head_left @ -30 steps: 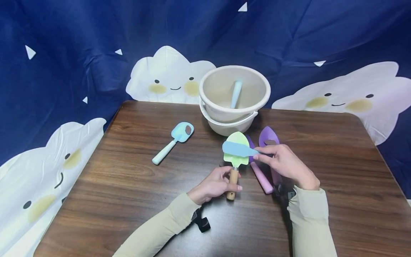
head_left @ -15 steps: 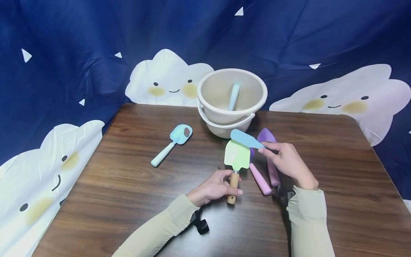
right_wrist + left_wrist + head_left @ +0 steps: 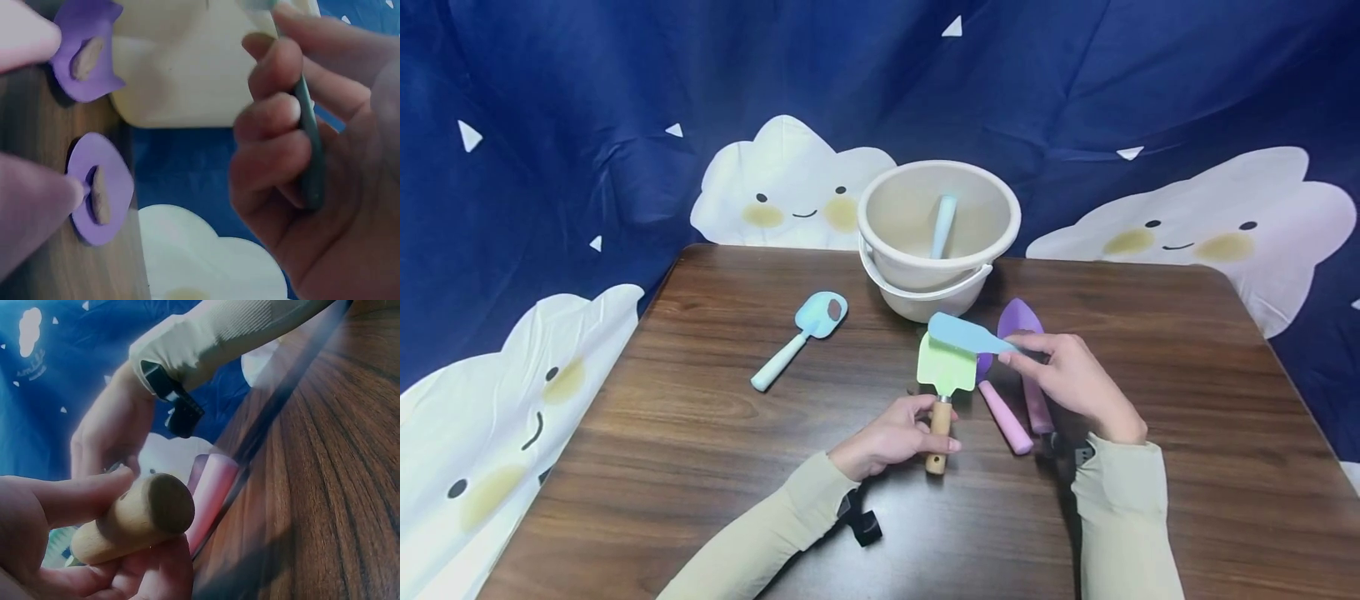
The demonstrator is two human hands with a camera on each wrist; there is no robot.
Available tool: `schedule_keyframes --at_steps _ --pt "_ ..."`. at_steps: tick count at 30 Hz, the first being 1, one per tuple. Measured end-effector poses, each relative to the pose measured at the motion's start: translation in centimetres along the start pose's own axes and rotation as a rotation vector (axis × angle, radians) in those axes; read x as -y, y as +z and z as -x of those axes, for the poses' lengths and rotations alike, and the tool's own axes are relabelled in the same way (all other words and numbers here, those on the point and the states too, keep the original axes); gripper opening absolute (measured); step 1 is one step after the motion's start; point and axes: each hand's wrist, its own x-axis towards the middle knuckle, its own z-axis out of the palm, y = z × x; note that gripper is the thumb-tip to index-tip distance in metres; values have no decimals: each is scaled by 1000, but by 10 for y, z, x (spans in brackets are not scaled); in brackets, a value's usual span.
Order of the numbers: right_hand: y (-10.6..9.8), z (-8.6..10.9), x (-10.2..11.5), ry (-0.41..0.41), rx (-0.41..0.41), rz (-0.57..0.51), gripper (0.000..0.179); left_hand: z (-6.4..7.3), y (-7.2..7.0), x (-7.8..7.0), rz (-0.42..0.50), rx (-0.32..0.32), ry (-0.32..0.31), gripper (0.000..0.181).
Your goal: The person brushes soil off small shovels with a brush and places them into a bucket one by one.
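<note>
In the head view my left hand [image 3: 891,435] grips the wooden handle [image 3: 938,433] of a trowel with a light green blade [image 3: 946,371] pointing away. My right hand [image 3: 1078,383] holds a flat blue spatula [image 3: 966,333], whose blade overlaps the tip of the green one; whether they touch I cannot tell. In the right wrist view its fingers [image 3: 272,144] curl round the slim teal handle [image 3: 310,150]. In the left wrist view the wooden handle's round end [image 3: 169,503] sits between thumb and fingers.
Two purple trowels [image 3: 1018,317] with pink handles [image 3: 1006,418] lie near my right hand, brown lumps [image 3: 100,197] on their blades. A light blue shovel [image 3: 780,361] with a brown spot lies left. Behind stand nested white buckets [image 3: 898,268] with a pale blue handle [image 3: 943,225] inside.
The blue spatula has gone from across the middle of the green blade out to its tip, then slightly back. My left hand still grips the trowel's handle.
</note>
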Motion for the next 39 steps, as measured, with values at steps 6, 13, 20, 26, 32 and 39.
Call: schedule_keyframes --at_steps 6,13,20,26,32,39 --pt "1 3 8 1 81 -33 28 2 -4 -1 6 7 13 42" --pt "0 5 10 -11 122 -39 21 6 -8 -3 -10 0 31 43" --pt "-2 6 13 -46 152 -30 22 7 -12 -4 -34 -21 38 45" --pt "0 7 13 -53 178 -33 22 8 -13 -4 -46 -32 18 46" --pt "4 6 10 -59 196 -60 22 10 -13 -3 -49 -25 23 44" --pt "4 0 10 -97 190 -25 26 13 -15 -1 -44 -4 37 41"
